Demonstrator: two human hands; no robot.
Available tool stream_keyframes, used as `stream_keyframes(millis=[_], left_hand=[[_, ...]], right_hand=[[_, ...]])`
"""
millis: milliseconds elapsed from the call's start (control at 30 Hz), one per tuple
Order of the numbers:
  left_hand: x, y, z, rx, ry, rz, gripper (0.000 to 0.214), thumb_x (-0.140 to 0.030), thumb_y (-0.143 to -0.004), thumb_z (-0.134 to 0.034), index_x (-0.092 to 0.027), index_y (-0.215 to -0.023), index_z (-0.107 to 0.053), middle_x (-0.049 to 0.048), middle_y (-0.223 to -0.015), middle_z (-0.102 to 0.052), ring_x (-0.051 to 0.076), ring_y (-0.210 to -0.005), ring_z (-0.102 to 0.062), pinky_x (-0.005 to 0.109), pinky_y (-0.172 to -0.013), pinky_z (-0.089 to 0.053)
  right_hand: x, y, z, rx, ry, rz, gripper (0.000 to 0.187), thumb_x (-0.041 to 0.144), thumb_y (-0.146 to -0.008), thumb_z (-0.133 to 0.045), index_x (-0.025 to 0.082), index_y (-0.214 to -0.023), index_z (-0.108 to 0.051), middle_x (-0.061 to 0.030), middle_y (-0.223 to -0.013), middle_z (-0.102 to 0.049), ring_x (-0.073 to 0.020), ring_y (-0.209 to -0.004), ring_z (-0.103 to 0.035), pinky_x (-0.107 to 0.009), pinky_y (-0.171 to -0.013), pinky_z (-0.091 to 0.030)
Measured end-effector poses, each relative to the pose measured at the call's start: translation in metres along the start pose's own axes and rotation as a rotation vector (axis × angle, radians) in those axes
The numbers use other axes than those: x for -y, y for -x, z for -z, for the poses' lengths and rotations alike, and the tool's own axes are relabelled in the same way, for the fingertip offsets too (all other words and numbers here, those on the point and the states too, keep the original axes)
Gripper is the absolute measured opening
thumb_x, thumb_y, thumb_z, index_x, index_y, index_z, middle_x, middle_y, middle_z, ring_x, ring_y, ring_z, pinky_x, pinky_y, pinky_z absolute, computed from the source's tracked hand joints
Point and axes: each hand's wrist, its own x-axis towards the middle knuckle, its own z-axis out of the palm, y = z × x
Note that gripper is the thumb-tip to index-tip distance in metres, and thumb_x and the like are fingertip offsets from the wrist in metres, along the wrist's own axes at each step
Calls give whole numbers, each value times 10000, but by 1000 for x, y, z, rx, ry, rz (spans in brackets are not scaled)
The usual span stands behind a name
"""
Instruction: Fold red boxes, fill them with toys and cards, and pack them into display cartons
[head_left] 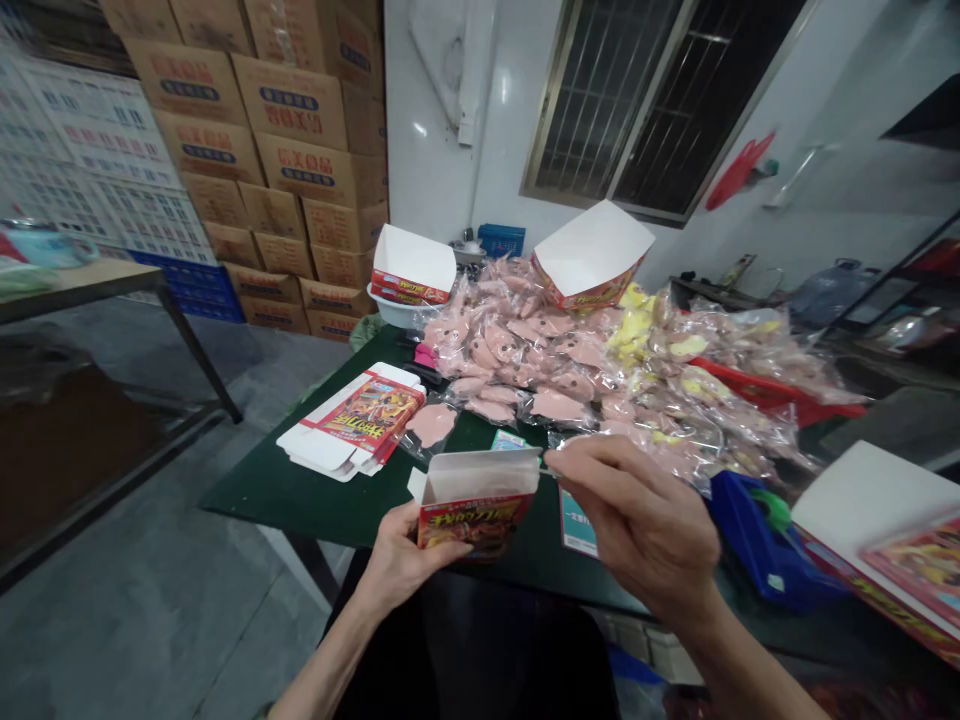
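My left hand (405,560) holds a small open printed paperboard box (476,500), red and yellow on the front and white inside, with its flap raised. My right hand (637,520) is above the box's top edge, pinching a thin pale sliver (549,472) between finger and thumb. What the sliver is cannot be made out. A flat, partly folded box blank (356,425) lies on the dark green table (255,490) to the left. Beyond my hands is a heap of pink plastic-bagged items (525,350).
A blue tape dispenser (765,540) and a stack of printed blanks (877,540) are at the right. Two open boxes (592,255) top the heap. Yellow bagged items (630,330) and a red tray (772,390) lie beyond. Stacked cartons (285,130) stand behind.
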Motion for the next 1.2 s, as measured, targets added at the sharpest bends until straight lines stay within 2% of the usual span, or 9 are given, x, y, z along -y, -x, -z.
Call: stream_keyframes(millis=[200,400,600,667,767,867,967,1067,1200], left_hand=[[4,1,2,19,4,-24,339,-335,-592,-785,-127,-848,-707,84,-816,-730,244,-730,-676,350,-684,-569],[4,1,1,-12,40,-41,339,-347,-559,-806,-124,-797,-716,80,-773,-725,255,-716,-675,369,-684,-573],[3,2,1,55,125,-13,418,-320,-599,-794,-131,-951,-669,82,-885,-717,245,-796,-677,348,-722,-566],[-3,4,0,-9,121,-97,549,-334,-589,-800,-143,-1068,-612,99,-985,-697,261,-879,-669,348,-755,-565],[-16,7,-4,-236,131,-302,723,-317,-637,-771,-185,-1263,-434,127,-1149,-630,260,-1008,-636,354,-837,-545],[-22,8,-11,-394,86,-403,658,-262,-707,-720,-226,-1270,-381,103,-1113,-642,216,-957,-659,328,-818,-555],[-19,6,-15,-517,-40,-520,548,-193,-716,-706,-239,-1198,-450,62,-1045,-661,179,-883,-677,275,-764,-565],[-16,3,-13,-491,-246,-669,430,-131,-738,-663,-228,-1140,-543,66,-1079,-656,186,-938,-659,292,-813,-549],[-29,0,-5,-386,-446,-765,334,-105,-753,-622,-222,-1065,-635,64,-1060,-667,198,-974,-634,303,-838,-523]], right_hand=[[-6,-3,-4,-38,67,-24,255,109,-837,-573,254,-1045,-603,-7,-842,-693,-141,-744,-655,-253,-675,-536],[-8,7,-32,81,135,194,306,52,-845,-492,189,-1107,-571,-68,-902,-643,-154,-812,-590,-289,-710,-502],[8,33,-67,84,388,39,353,333,-895,-496,158,-1199,-537,-117,-964,-626,-255,-959,-516,-400,-791,-412],[12,36,-68,111,380,10,381,303,-895,-505,156,-1246,-495,-98,-950,-648,-246,-950,-517,-399,-815,-382],[14,37,-65,120,299,7,443,210,-868,-541,182,-1296,-430,-89,-1025,-637,-243,-1008,-517,-413,-872,-384],[10,47,-63,-92,192,-64,533,153,-818,-584,231,-1310,-397,-120,-1210,-515,-276,-1152,-456,-472,-935,-397],[3,66,-70,-317,20,-350,474,153,-818,-577,218,-1262,-426,-127,-1196,-495,-261,-1125,-492,-469,-927,-433],[-2,78,-79,-287,-192,-566,389,157,-861,-519,207,-1236,-430,-111,-1114,-553,-201,-993,-577,-367,-831,-507],[-6,76,-84,-250,-172,-418,379,110,-876,-458,241,-1232,-464,-92,-1101,-532,-188,-993,-556,-354,-823,-500]])
